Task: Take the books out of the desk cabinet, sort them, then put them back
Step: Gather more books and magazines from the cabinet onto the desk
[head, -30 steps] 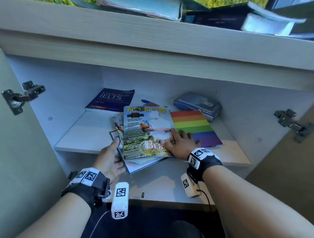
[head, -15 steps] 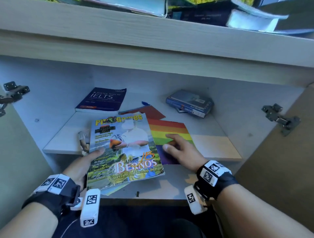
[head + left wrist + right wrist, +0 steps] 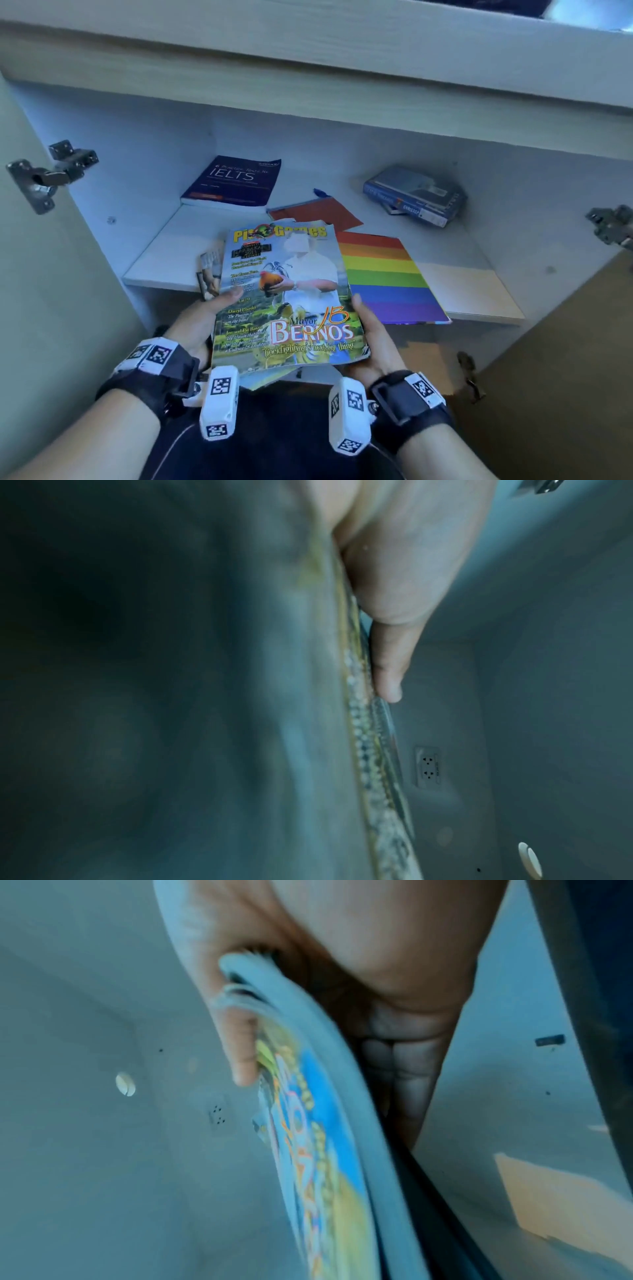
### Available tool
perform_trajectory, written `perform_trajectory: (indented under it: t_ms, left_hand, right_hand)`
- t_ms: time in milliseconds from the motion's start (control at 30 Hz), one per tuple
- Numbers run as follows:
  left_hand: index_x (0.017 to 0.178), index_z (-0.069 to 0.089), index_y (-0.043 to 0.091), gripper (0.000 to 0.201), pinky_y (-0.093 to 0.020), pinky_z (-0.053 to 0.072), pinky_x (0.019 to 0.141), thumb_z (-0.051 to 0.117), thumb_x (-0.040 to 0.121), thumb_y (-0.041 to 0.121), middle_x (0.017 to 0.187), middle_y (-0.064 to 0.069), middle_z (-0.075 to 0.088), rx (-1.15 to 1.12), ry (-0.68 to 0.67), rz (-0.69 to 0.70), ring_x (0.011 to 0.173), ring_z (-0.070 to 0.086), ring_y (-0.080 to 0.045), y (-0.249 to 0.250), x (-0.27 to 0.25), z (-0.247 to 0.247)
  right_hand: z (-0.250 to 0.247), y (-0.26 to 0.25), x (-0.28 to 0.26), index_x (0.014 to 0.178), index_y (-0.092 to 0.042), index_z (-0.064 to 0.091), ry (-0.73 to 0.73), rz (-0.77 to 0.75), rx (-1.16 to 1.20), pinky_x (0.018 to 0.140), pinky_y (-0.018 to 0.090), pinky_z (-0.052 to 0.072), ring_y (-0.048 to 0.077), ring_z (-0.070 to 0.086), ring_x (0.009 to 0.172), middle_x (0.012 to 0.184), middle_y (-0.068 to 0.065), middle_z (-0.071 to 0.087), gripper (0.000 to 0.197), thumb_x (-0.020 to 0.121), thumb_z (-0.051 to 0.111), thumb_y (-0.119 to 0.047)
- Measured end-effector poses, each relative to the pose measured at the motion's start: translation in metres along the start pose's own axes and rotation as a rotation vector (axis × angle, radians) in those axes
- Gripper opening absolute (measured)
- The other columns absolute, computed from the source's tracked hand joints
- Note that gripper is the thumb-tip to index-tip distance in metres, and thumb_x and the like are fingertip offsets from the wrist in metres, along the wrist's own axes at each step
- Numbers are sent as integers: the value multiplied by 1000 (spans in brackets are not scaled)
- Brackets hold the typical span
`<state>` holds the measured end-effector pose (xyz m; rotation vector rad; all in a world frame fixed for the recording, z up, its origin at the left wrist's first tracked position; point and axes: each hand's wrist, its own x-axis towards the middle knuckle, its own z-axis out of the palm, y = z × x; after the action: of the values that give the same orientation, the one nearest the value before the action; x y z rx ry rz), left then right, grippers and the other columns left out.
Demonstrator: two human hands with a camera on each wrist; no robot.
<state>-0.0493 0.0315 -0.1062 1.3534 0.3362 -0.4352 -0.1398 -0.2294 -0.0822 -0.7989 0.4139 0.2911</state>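
Both the left hand (image 3: 202,318) and right hand (image 3: 373,337) grip a stack of glossy magazines (image 3: 286,301), thumbs on top. On the cabinet shelf (image 3: 161,263) lie a dark-blue book (image 3: 233,181), a rainbow-striped folder (image 3: 390,277) and a blue book (image 3: 416,195).

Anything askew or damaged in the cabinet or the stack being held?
Yes. The magazines gripped by the left hand and right hand are unsquared: lower ones stick out at the left and bottom, and the top cover's upper edge looks ragged. On the shelf, the rainbow book, red folder and IELTS book lie scattered at different angles.
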Motion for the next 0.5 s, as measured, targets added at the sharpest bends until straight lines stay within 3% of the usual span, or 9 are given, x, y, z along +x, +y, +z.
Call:
perform_trajectory:
  t_ms: [67,167,233,300,400,500]
  left_hand:
    - [107,80,25,68,-56,45,107,95,50,59,122,-9,74,-1,37,-21,120,65,-35,4,-21,7]
    - [117,71,14,50,-50,54,94,86,76,39,111,-15,77,-53,31,-119,109,71,-36,9,-57,12]
    - [125,64,23,67,-58,45,106,92,67,43,120,-8,75,-31,60,-161,121,65,-35,10,-89,11]
    - [122,63,33,69,-61,33,115,94,62,47,125,1,72,9,91,-146,129,57,-28,12,-126,8]
    - [118,60,38,82,-54,32,116,91,45,60,121,7,72,85,89,-207,122,58,-22,39,-192,19]
    - [121,54,40,89,-52,30,113,85,41,66,120,13,66,130,58,-221,122,53,-21,79,-257,31]
  right_hand:
    - [2,1,-6,113,-3,77,37,59,-17,97,57,51,41,73,103,124,27,70,48,98,56,-44]
    - [3,3,-26,120,-1,71,134,148,-25,95,60,53,41,73,96,122,29,69,44,93,63,-35]
    - [5,11,-51,123,-1,67,221,206,-13,93,65,53,42,72,95,121,31,69,44,90,67,-31]
    - [11,19,-87,123,0,65,290,267,-11,95,72,49,45,71,98,120,32,69,47,87,70,-30]
    - [27,20,-148,128,4,63,371,379,-34,97,75,46,50,69,104,119,34,68,54,88,71,-31]
    - [49,7,-212,129,4,63,417,447,9,99,75,44,54,66,110,120,35,68,54,89,70,-33]
